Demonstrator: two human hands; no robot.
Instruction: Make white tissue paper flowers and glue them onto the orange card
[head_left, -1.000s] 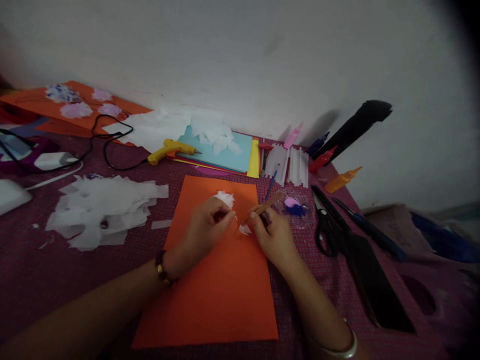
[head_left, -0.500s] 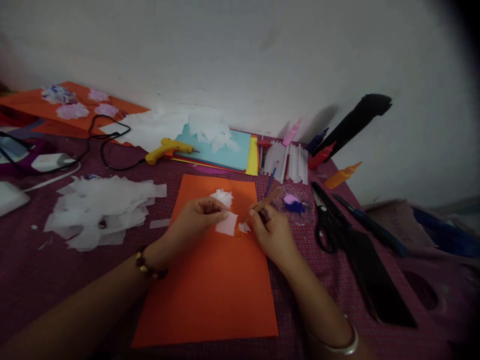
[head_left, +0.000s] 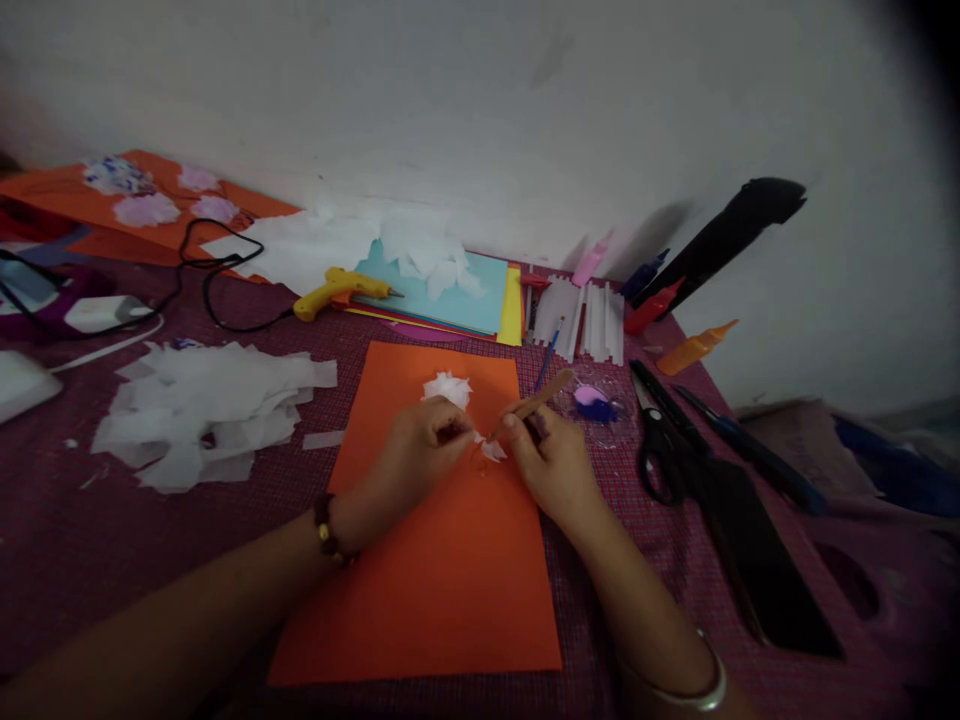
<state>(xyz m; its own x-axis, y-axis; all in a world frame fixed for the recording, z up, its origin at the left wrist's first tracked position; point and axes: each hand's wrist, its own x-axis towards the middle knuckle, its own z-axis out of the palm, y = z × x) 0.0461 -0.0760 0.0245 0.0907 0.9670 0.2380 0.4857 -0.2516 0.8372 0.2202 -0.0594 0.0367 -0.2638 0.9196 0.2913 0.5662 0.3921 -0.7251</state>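
Observation:
An orange sheet of paper (head_left: 420,580) lies in front of me, with a white tissue-paper flower (head_left: 448,388) near its top. My left hand (head_left: 424,440) is over the sheet, its fingertips pinched on a small piece of white tissue paper (head_left: 480,437); the fingers cover most of it. Close to its right, my right hand (head_left: 555,460) grips a flat wooden craft stick (head_left: 549,393), whose lower end points at the tissue. Under the fingertips, a small white paper cluster (head_left: 493,452) rests on the orange sheet.
A heap of cut tissue squares (head_left: 202,410) lies at left. Behind are a yellow glue gun (head_left: 345,290) and blue paper (head_left: 480,285). Glue sticks (head_left: 600,325), a paint palette (head_left: 596,403), scissors (head_left: 660,455) and an orange paint bottle (head_left: 694,348) stand or lie at right.
My left hand has moved right, toward the craft stick's tip. The flat pink-white tissue square it held is now gathered and mostly hidden. My right hand keeps its grip on the stick.

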